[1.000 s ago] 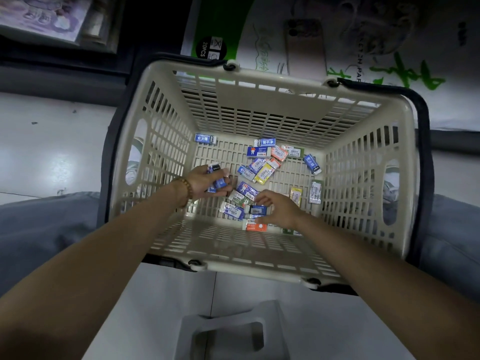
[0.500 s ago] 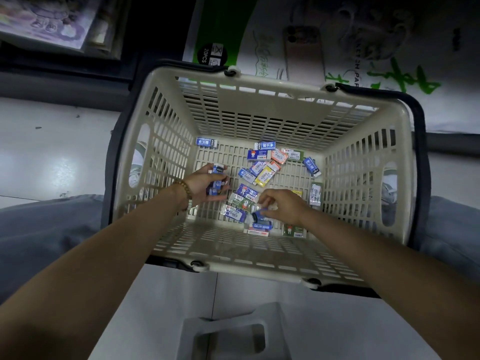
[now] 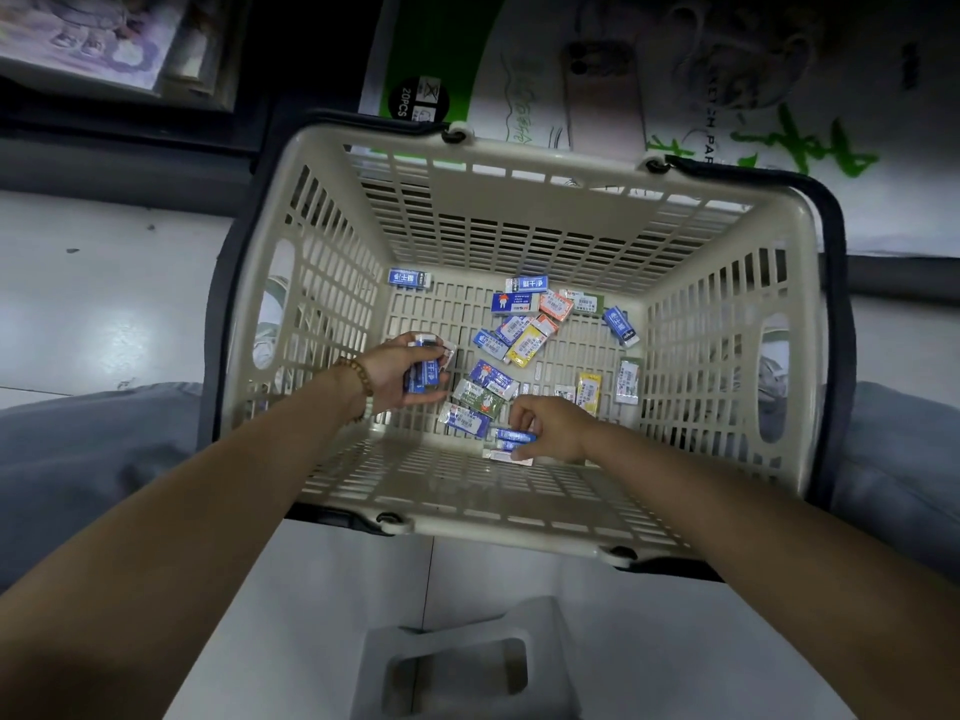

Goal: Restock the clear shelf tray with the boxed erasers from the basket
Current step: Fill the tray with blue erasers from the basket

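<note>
Boxed erasers (image 3: pixel 524 345): loose, mixed colours, scattered over the floor of the basket (image 3: pixel 519 517). Your left hand (image 3: pixel 400 376), fingers curled, holds a small stack of blue boxes (image 3: pixel 423 374) just above the basket floor. Your right hand (image 3: pixel 550 428) pinches one blue box (image 3: pixel 514 435) by the near wall. Clear shelf tray: not in view. Handling: lift the pinched box clear of its neighbours, square it flat against the stack, and keep your left grip firm so none slips.
</note>
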Available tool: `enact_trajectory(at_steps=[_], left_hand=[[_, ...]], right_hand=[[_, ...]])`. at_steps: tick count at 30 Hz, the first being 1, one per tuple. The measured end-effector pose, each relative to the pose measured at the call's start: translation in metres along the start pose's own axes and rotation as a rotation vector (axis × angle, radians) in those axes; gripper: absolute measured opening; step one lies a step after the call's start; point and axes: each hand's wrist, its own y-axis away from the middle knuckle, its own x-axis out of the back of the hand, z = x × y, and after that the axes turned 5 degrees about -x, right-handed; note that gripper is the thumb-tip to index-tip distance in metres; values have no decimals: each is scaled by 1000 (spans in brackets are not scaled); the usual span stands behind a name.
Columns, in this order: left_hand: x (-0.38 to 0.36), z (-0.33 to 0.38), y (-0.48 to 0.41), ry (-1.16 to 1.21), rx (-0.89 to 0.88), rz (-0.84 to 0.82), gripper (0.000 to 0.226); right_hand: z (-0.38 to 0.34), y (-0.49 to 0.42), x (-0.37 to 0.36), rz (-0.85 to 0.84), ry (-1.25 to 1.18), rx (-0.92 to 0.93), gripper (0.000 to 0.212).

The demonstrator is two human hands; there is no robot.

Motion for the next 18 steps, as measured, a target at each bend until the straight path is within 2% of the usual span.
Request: enact_trajectory(at_steps=[6, 11, 14, 18], left_hand=[[7, -4, -1, -27, 6, -20, 22], [6, -4, 0, -73, -26, -34, 7], [3, -4, 1, -68, -56, -54, 6], [-10, 3, 0, -47, -107, -125, 16]], right_hand=[[2, -3, -10, -30, 49, -50, 44], [2, 1, -9, 2, -30, -63, 42], [-4, 8, 5, 29, -246, -65, 39], [-25, 25, 52, 219, -644, 10, 25]])
